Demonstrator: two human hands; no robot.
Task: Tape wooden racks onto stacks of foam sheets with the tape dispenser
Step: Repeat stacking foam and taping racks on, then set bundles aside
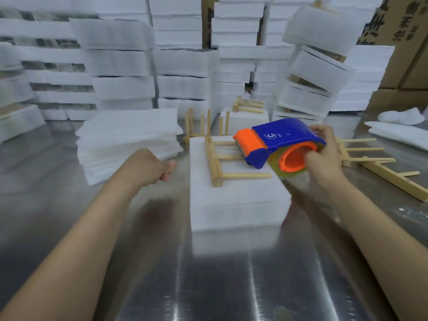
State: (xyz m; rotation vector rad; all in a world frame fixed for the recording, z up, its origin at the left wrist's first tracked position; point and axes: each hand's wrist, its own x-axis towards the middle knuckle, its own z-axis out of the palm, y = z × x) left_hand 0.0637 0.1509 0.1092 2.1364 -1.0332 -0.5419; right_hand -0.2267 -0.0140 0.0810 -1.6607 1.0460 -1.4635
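A white stack of foam sheets (236, 202) lies in the middle of the steel table (162, 274). A wooden rack (220, 163) lies flat on its far half. My right hand (324, 156) grips a blue and orange tape dispenser (275, 142), its fingers through the orange roll core. The dispenser's toothed orange end is over the rack's pegs. My left hand (152, 167) hovers left of the stack with curled fingers and holds nothing.
A taller foam stack (129, 144) sits to the left. More wooden racks stand behind (203, 126) and lie at the right (370, 158). Piles of taped foam bundles (315, 66) and cardboard boxes (403, 42) wall off the back.
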